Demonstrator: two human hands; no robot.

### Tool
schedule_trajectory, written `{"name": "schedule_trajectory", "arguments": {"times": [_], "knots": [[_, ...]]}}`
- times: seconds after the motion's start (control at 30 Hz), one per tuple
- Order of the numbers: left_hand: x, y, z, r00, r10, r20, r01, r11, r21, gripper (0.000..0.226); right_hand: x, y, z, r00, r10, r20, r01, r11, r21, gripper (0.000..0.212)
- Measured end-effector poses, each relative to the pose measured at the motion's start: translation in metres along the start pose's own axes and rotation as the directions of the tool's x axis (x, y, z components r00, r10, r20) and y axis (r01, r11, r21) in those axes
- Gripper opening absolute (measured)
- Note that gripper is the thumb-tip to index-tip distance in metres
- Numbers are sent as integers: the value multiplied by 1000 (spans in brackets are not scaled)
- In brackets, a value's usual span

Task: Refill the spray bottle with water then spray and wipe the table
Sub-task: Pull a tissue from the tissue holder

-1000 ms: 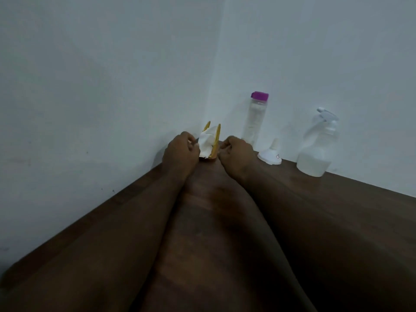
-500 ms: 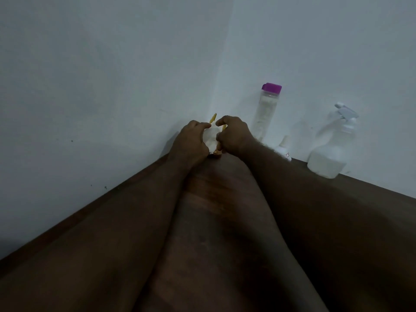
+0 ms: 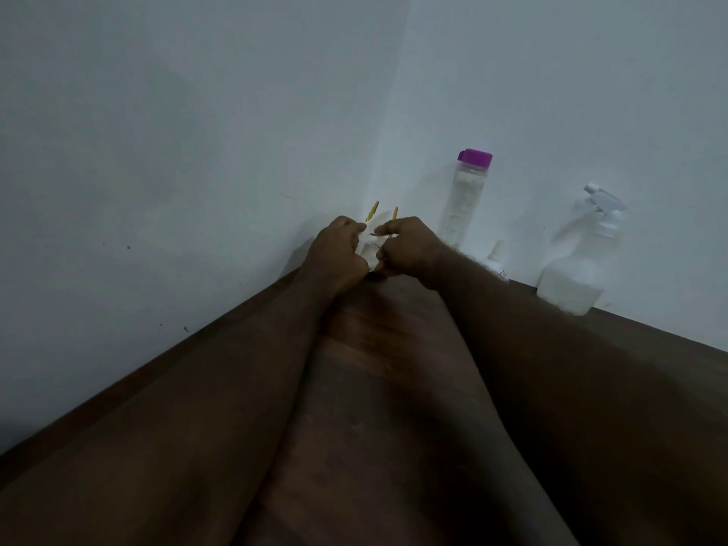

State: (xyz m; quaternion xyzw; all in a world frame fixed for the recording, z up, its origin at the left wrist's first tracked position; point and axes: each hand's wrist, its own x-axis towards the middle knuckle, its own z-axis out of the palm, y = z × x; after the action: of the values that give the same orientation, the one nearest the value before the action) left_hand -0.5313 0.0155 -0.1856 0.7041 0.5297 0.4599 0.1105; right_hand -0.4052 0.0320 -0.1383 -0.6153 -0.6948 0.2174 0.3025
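A yellow napkin holder (image 3: 373,211) with white tissue (image 3: 369,246) stands in the far corner of the dark wooden table (image 3: 378,388). My left hand (image 3: 337,256) and my right hand (image 3: 405,246) are both at the holder, fingers curled and pinching the tissue between them. A clear spray bottle (image 3: 579,266) with a white trigger head stands by the right wall, some liquid in its base. A tall clear water bottle (image 3: 463,202) with a purple cap stands between holder and sprayer. A small white funnel (image 3: 495,258) sits upside down, partly hidden behind my right forearm.
White walls meet in the corner just behind the napkin holder. The bottles and the funnel line the right wall. My two forearms stretch across the near and middle tabletop.
Both hands rose from the holder's base to its upper part and closed on the tissue. The view shifted, so the bottles appear further right.
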Motion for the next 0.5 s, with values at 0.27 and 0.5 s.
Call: {"name": "schedule_trajectory", "arguments": {"times": [0.27,0.5], "knots": [[4,-6,3,998,-53,38,53,999,0,65,-14,-18,-24,974,-6,-226,49,981,189,35],[3,-4,5,998,-46,45,44,999,30,47,-34,-31,-51,971,-90,-224,90,996,-10,22]]}}
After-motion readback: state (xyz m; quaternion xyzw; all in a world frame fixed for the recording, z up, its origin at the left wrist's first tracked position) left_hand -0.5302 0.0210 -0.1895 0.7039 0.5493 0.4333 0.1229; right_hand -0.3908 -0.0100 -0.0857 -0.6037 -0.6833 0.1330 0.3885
